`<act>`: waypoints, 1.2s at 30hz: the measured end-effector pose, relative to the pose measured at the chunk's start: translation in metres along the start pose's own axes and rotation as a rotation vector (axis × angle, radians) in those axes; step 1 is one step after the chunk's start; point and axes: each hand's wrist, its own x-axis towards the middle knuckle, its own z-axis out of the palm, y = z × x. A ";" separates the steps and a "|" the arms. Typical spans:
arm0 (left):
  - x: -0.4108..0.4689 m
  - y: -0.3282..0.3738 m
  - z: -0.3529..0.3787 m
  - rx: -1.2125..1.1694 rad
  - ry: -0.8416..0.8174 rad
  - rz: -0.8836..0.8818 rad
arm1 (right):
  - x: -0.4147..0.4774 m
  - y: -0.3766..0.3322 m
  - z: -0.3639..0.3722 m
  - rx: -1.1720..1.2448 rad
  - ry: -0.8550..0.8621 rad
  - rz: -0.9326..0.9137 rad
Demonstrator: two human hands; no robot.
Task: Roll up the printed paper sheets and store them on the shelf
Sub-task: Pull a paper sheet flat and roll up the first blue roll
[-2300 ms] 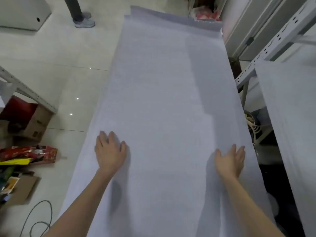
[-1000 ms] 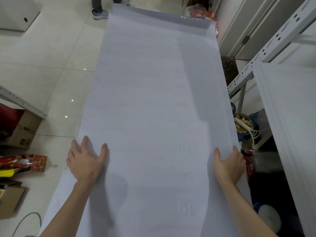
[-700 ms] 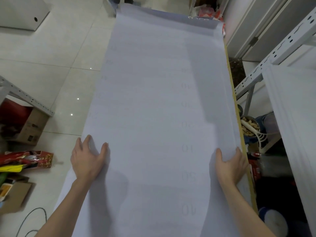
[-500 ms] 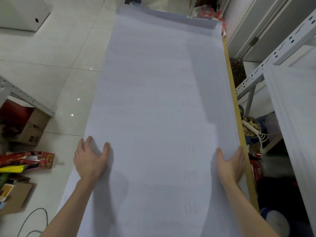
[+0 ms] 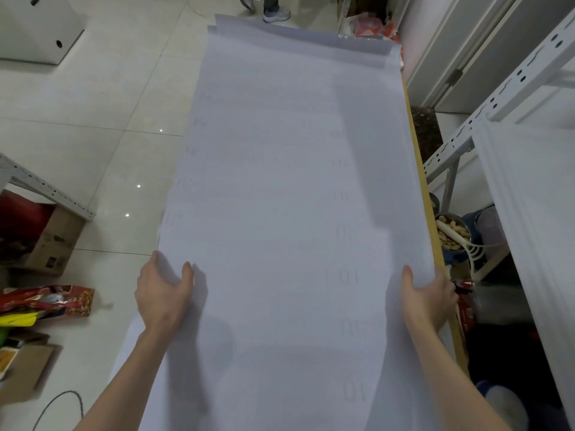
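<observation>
Head view:
Paper sheets (image 5: 280, 197): long, thin, matte white stack lying flat along the table, faint numerals showing through.
Table (image 5: 418, 169): yellow wooden edge bare along the sheets' right side.
Left hand (image 5: 161, 293): fingers curled over the sheets' left edge, gripping it.
Right hand (image 5: 426, 301): clasping the right edge.
Shelf (image 5: 485, 104): white perforated metal, right.

Glossy pale floor tiles (image 5: 93, 88), white door (image 5: 485, 51)

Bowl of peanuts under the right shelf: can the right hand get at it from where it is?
Probably yes. The right hand grips the paper's right edge; the bowl sits just beyond the table edge, lower, open on top. It would have to release the paper first.
</observation>
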 end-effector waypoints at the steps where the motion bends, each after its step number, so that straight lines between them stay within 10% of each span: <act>1: -0.002 -0.001 0.000 -0.005 -0.005 -0.003 | 0.003 0.001 -0.003 -0.022 0.008 0.031; 36: 0.126 0.086 0.032 -0.082 -0.024 -0.084 | 0.108 -0.084 0.045 0.001 0.083 -0.007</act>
